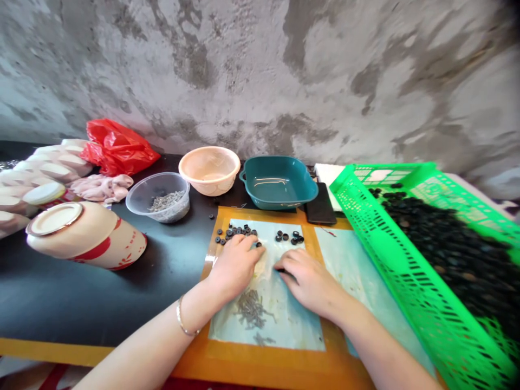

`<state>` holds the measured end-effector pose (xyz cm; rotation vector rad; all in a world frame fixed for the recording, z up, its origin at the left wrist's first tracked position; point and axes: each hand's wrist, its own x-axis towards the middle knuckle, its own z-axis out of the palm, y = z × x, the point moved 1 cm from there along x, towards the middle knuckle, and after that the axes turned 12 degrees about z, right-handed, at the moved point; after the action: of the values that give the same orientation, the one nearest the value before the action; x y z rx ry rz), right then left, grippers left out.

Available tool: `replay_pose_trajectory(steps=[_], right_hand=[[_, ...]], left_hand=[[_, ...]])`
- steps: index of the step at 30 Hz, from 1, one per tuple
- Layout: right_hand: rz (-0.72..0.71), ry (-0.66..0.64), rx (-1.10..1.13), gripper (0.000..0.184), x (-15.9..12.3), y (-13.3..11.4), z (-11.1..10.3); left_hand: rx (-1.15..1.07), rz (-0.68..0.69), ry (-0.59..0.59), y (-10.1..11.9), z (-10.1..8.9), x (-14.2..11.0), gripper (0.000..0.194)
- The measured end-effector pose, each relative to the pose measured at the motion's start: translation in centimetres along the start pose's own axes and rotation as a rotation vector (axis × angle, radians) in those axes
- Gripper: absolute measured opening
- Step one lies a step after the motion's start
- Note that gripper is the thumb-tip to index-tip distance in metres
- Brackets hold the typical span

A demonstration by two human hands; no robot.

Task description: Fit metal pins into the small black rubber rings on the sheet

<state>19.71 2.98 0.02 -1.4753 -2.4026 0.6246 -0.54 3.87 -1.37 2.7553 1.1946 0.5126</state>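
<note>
My left hand [235, 264] is over the pale blue sheet [290, 325], its fingers closed at a small black ring [259, 245]. A heap of small black rings [239, 232] lies just beyond its fingers. My right hand [309, 279] is curled to the right of it, with a small dark piece [280, 270] pinched between thumb and fingers; its exact shape is mostly hidden. Several more black pieces [294, 238] lie beyond the right hand. Nearer to me, below the left hand, a pile of thin metal pins [252, 307] rests on the sheet.
At right, a green plastic basket [406, 271] holds many black pieces. Along the wall stand a teal basin [280, 184], a peach bowl [209, 170] and a clear bowl [158, 197] of metal pins. A cream-and-red container [87, 235], red bag [117, 146] and dark phone-like slab [320, 205] are nearby.
</note>
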Motion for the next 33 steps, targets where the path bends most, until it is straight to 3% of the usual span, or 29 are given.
replay_pose_trajectory(steps=[4, 9, 11, 16, 20, 23, 28, 33], right_hand=[[0.017, 0.01, 0.02, 0.009, -0.4, -0.5, -0.4], [-0.105, -0.271, 0.102, 0.003, -1.2, -3.0, -0.3], [-0.128, -0.321, 0.082, 0.005, -1.3, -3.6, 0.0], [-0.136, -0.334, 0.034, 0.005, -1.4, -3.8, 0.8], [-0.139, -0.324, 0.063, 0.007, -1.4, -3.5, 1.0], [-0.069, -0.291, 0.149, 0.007, -1.2, -3.2, 0.9], [0.215, -0.185, 0.379, 0.008, -0.5, -2.1, 0.8], [0.381, -0.149, 0.586, 0.006, -0.1, -1.2, 0.9]], left_hand=[[-0.01, 0.036, -0.033, 0.0, 0.0, 0.0, 0.032], [-0.035, 0.015, -0.006, -0.2, -0.1, 0.2, 0.021], [-0.037, -0.006, 0.011, -0.3, 0.1, 0.2, 0.019], [0.001, 0.016, 0.039, -0.5, 1.2, 0.0, 0.038], [0.018, 0.033, 0.014, -0.5, 1.2, 0.0, 0.034], [-0.004, 0.037, 0.018, -0.5, 0.9, 0.0, 0.029], [-0.109, 0.02, 0.117, -0.6, 0.9, -0.1, 0.023], [-0.439, -0.16, 0.26, -0.1, 0.1, -0.3, 0.026]])
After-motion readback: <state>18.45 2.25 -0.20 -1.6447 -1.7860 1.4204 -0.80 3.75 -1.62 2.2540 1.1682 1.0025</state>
